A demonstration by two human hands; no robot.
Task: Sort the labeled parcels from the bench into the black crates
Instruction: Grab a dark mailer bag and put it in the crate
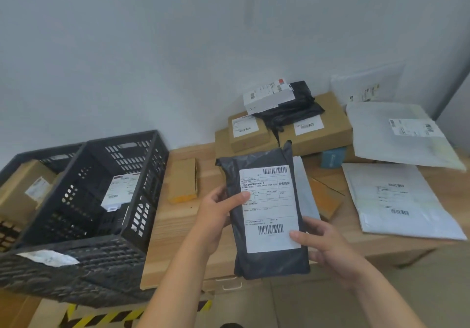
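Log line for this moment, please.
left hand: holds dark grey parcel, label up | right hand: holds same parcel | black crates: at left, partly filled | bench: more parcels waiting

Wooden bench [178, 226] before you, small brown carton [183, 180] near its left end, stacked cardboard boxes [330, 134] at the far edge, white mailer [396, 200] flat at your right

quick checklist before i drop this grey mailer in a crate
1. Grip: left hand and right hand both hold the dark grey plastic mailer: ok.
2. Its white printed label faces the camera: ok.
3. Room in the nearer black slatted plastic crate, one white-labelled parcel inside: ok.
4. Room in the farther black crate, brown cardboard boxes inside: cannot tell.
5. Which crate the label calls for: cannot tell.
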